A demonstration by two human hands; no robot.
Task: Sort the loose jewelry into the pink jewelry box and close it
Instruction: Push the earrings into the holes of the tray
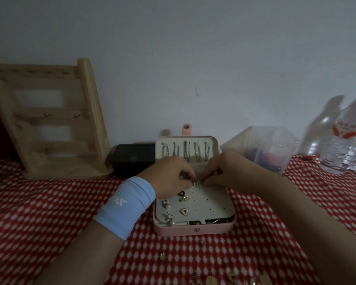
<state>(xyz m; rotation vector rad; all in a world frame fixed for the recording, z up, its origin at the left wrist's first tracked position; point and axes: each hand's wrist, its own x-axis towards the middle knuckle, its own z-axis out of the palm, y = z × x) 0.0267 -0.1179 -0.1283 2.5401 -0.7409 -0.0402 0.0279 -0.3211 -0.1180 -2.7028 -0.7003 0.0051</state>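
The pink jewelry box [194,229] stands open in the middle of the table, its lid upright with several silvery chains hanging inside. A white perforated earring panel [212,204] lies across the base and carries several earrings on its left part. My left hand [171,177], with a light blue wristband, and my right hand [220,171] meet over the panel's far edge. Between their fingertips both pinch a small silver earring [195,183]. Loose gold pieces [212,279] lie on the cloth near me, in front of the box.
A wooden jewelry stand [49,120] leans at the back left, with a black tray [132,159] beside it. A clear plastic container [261,147] and water bottles [343,136] stand at the back right. A red and white patterned cloth [49,202] covers the table.
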